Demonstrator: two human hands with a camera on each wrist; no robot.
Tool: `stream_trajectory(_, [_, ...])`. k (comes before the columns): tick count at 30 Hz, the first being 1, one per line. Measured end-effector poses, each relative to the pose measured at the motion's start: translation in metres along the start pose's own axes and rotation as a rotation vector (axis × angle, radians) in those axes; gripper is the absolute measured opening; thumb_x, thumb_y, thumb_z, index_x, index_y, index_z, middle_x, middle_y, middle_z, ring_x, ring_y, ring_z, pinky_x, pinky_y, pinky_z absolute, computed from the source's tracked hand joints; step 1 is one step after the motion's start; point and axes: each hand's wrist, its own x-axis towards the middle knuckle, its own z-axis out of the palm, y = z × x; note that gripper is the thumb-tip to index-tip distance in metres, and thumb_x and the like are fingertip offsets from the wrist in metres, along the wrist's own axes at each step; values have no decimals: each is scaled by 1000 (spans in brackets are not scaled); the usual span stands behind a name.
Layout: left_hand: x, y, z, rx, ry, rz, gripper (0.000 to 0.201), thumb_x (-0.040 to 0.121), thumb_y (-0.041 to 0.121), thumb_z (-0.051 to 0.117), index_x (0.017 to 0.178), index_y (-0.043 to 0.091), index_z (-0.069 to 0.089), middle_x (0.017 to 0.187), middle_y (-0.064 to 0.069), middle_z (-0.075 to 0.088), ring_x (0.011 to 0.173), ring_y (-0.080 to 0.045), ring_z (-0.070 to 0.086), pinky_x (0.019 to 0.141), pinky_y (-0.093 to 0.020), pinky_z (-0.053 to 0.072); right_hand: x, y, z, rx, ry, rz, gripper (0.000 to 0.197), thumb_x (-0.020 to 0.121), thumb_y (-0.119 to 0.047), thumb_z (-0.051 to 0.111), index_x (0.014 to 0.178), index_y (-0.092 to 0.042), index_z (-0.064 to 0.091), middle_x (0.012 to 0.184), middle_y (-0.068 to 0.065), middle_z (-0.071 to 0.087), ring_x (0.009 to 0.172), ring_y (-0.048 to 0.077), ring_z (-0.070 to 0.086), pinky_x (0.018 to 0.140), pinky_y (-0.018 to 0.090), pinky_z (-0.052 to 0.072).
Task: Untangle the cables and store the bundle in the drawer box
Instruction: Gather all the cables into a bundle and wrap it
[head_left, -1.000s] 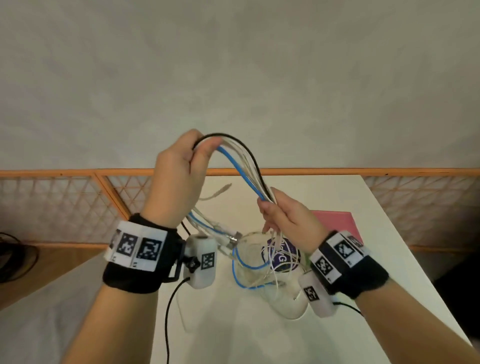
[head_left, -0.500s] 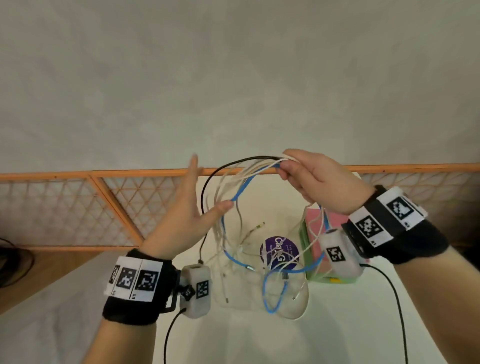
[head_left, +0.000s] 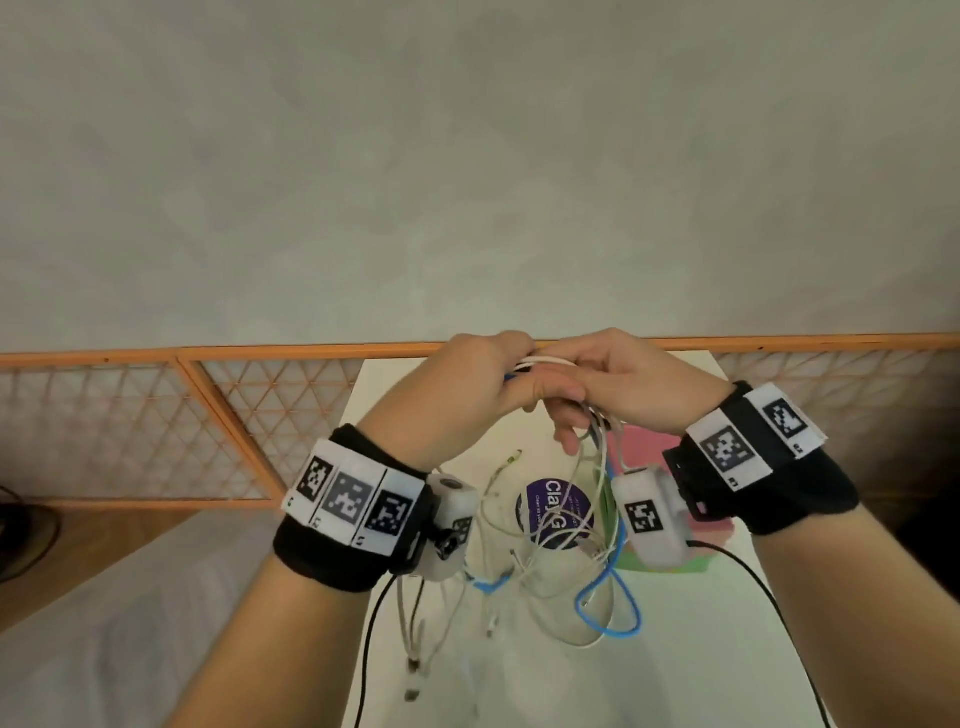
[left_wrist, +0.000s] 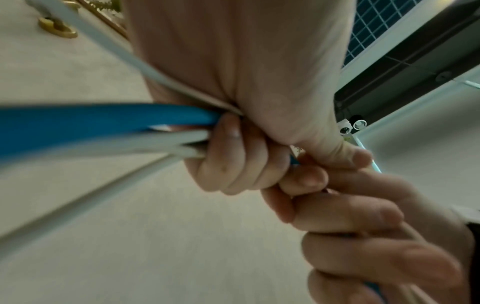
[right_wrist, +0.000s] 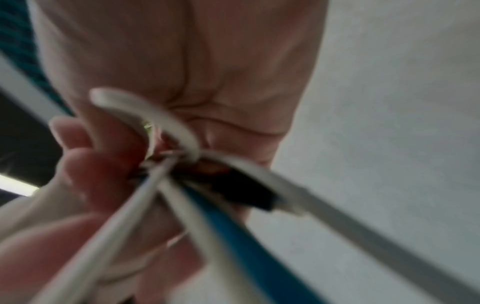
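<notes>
A bundle of white, blue and black cables (head_left: 550, 561) hangs above the white table (head_left: 753, 649). My left hand (head_left: 467, 379) and right hand (head_left: 618, 384) meet at its top and both grip the strands. In the left wrist view my left fingers (left_wrist: 233, 160) curl round a blue cable (left_wrist: 103, 121) and white ones. The right wrist view is blurred; my right fingers (right_wrist: 98, 170) hold white cables, a blue cable (right_wrist: 233, 236) and a black plug (right_wrist: 249, 193). Loose ends dangle down to the table. A pink and green drawer box (head_left: 649, 452) sits behind my right wrist, mostly hidden.
A clear tub with a purple round label (head_left: 550, 509) stands on the table under the cables. An orange lattice rail (head_left: 208, 415) runs along the table's far edge before a grey wall. Black sensor leads trail from both wristbands.
My left hand, open half a second ago, has closed on the cables beside my right hand. The right hand has shifted slightly left, and the loops now hang lower and bunched.
</notes>
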Motion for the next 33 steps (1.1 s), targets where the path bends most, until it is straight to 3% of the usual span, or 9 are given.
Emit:
stream_trajectory(4, [-8,-9,-10,1,210,-34,34,89,52,42,72,27,59,53,8,54,51,-5,51,52,-14,37,-15,24,1,219,-10,55,27,90,-32,51,84,-6,55,58,8,36,49,18,45,66,30,50])
stream_trajectory(6, [-10,-12,-9,18,260,-19,31,86,57,35,68,38,52,55,-2,56,51,-16,50,57,-27,43,-17,28,5,295,-20,64,29,89,-35,47,88,-6,51,59,-1,30,47,15,34,66,32,51])
stream_trajectory(11, [-16,-16,-8,142,256,0,31,92,56,33,69,36,41,50,1,44,46,-22,43,52,-40,45,-16,18,9,417,-52,123,77,72,-81,38,93,-8,55,61,-3,23,48,13,20,60,26,41])
stream_trajectory(16, [-21,-18,-14,102,305,0,34,93,53,35,69,31,43,51,-2,48,48,-22,47,54,-34,42,-14,13,16,260,186,23,31,97,-30,39,121,-14,49,54,2,40,38,13,27,45,26,40])
stream_trajectory(20, [-23,-15,-16,4,289,-46,39,93,51,42,69,22,51,53,7,52,50,-8,47,52,-14,34,-18,13,22,275,209,-66,33,93,-22,50,125,-28,46,60,11,39,39,14,26,41,23,33])
stream_trajectory(24, [-25,-14,-11,-91,216,-103,34,95,31,52,71,8,56,47,20,50,48,-1,45,51,-9,31,-17,19,28,263,335,-52,13,91,-26,50,94,-14,47,63,11,33,42,12,23,40,21,20])
stream_trajectory(26, [-28,-16,-5,-133,170,-111,36,95,32,53,71,5,57,48,16,48,49,0,44,52,-10,31,-15,23,30,269,429,-50,18,94,-29,48,84,-14,48,70,8,40,45,13,37,39,22,28])
stream_trajectory(30, [-34,-17,10,-169,37,-157,39,95,38,51,62,17,51,51,11,49,48,-5,38,50,-15,31,-9,26,27,347,566,-69,22,85,-21,49,66,-22,61,91,0,51,92,13,55,78,28,49])
stream_trajectory(33, [-36,-16,14,-204,-7,-187,40,95,38,51,61,17,48,56,10,51,50,-3,40,52,-13,33,-10,22,29,649,453,-47,25,91,-17,47,66,-16,53,61,-1,42,70,16,56,83,32,48])
